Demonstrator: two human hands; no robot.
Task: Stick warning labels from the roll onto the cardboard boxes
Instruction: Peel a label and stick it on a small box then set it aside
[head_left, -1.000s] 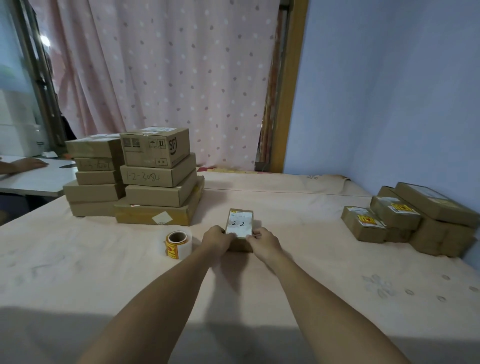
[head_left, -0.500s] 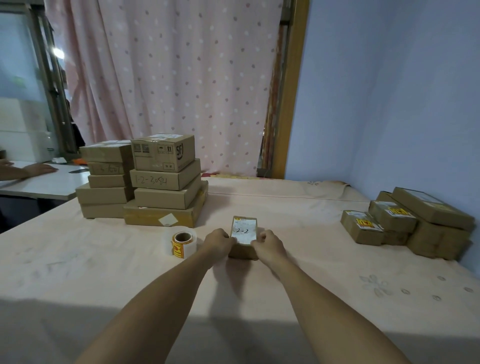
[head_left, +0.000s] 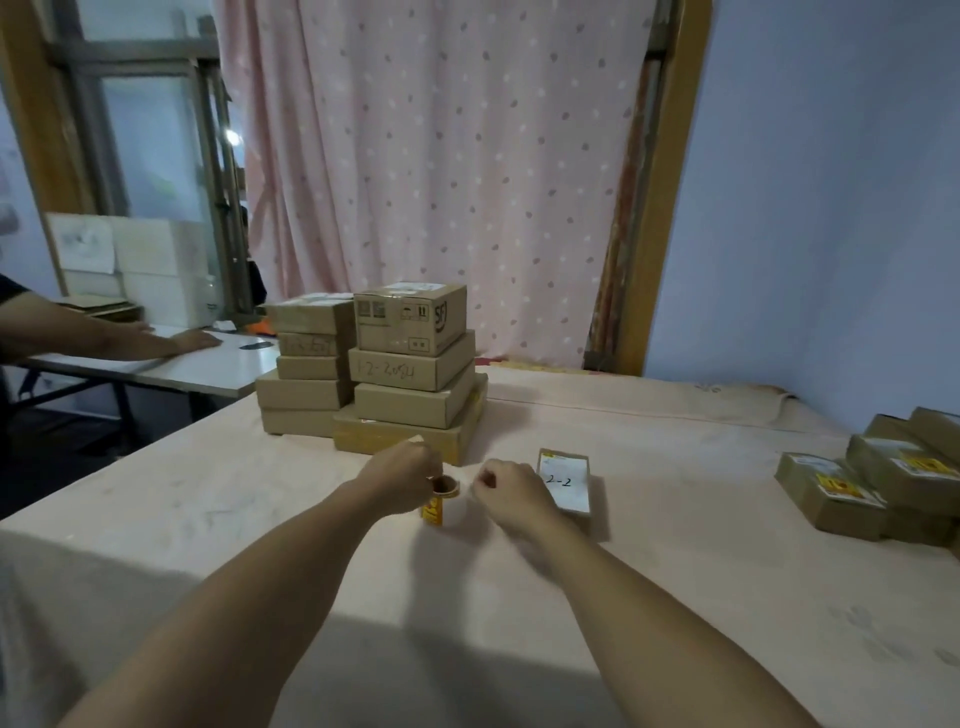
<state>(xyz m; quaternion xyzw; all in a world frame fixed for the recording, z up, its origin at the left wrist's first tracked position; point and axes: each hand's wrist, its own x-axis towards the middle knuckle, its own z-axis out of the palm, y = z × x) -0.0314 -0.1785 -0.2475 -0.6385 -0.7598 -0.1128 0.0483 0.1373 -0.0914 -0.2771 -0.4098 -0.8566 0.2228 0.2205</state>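
Hands have left small box (head_left: 565, 480), now just R of them, & moved to roll (head_left: 441, 501). L hand (head_left: 405, 475) grips roll; R hand (head_left: 511, 491) curled beside it, grasp unclear. Done: labelled boxes (head_left: 872, 478) far R. Apparently left: small box, stack (head_left: 410, 374).

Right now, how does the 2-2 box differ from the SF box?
The 2-2 box lies alone on the table; the SF box tops a stack. The 2-2 box is flat with a handwritten white sheet; the SF box is taller, with printed marks. Both are brown cardboard.
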